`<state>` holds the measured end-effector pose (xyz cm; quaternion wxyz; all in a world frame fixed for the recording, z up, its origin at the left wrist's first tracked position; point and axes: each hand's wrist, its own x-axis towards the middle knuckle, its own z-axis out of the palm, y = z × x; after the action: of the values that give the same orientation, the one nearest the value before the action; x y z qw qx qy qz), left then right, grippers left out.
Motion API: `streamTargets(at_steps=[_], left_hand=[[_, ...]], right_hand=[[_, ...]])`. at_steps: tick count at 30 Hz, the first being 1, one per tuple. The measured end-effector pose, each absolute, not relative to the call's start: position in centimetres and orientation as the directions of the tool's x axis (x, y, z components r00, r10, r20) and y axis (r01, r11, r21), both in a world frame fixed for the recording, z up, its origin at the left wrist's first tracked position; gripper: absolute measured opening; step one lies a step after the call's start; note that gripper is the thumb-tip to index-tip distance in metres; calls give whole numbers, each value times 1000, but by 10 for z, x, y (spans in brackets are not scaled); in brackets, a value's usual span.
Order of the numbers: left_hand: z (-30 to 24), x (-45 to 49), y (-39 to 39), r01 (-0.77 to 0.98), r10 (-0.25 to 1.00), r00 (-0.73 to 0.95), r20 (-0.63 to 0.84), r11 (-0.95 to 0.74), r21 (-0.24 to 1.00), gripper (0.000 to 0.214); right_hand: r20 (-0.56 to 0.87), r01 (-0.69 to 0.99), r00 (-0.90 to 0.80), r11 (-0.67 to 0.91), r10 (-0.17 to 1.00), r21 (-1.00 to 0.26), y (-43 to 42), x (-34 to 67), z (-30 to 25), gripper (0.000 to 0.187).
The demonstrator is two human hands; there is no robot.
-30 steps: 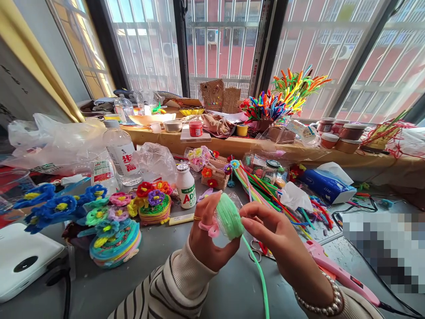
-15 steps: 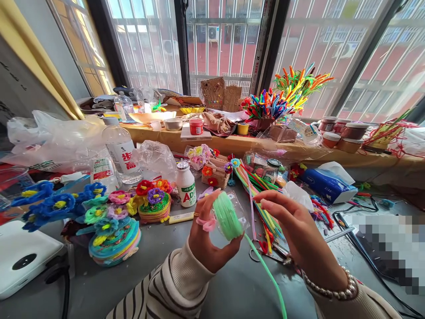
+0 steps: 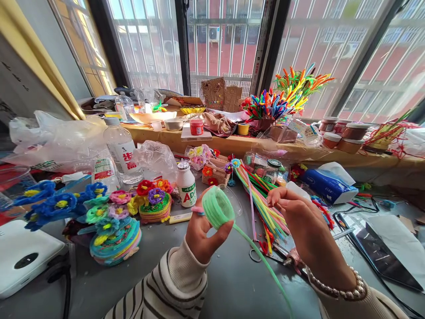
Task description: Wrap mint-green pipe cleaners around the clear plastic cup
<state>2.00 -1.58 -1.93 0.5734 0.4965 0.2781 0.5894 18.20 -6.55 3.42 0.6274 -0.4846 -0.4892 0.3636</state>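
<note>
A light green pipe-cleaner coil [image 3: 217, 208], wound into a small hollow cup, is gripped between the thumb and fingers of my left hand [image 3: 202, 230]. Its opening faces up and to the right. From it a loose green pipe-cleaner tail [image 3: 262, 257] runs down to the right, past the bottom edge. A pink band circles one left finger. My right hand [image 3: 299, 221] hovers apart from the coil, above loose pipe cleaners [image 3: 265, 204], its fingertips pinched together; anything between them is too small to make out. Scissors [image 3: 255, 254] lie below, partly covered.
Pipe-cleaner flowers [image 3: 61, 204] and a round coiled base [image 3: 116, 243] stand at left, near a white device [image 3: 26, 257]. Behind are a milk bottle [image 3: 186, 184], a water bottle [image 3: 121, 150] and a small basket [image 3: 217, 170]. A tissue pack [image 3: 327, 184] and a tablet [image 3: 388, 257] lie right.
My left hand has tilted the green coil, so its hollow opening now shows, and moved it slightly left. My right hand's fingers have gone from stretched out to pinched together.
</note>
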Motion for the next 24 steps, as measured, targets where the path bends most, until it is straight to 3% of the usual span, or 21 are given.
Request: streamTargets(at_steps=[7,12,24], left_hand=[[-11,21,-16,-585,962,141,234,-110,804,45],[-10,22,-18,-604,964,137,228,-101,791,51],[-10,21,-18,-603,971,125,205,-90,793,47]], right_hand=[[219,42,254,216,942,-976,-65,179,34,13],[222,144,218,194,950,-970,-66,177,34,14],[240,132,162,220,957,-967,-69,173,39,12]])
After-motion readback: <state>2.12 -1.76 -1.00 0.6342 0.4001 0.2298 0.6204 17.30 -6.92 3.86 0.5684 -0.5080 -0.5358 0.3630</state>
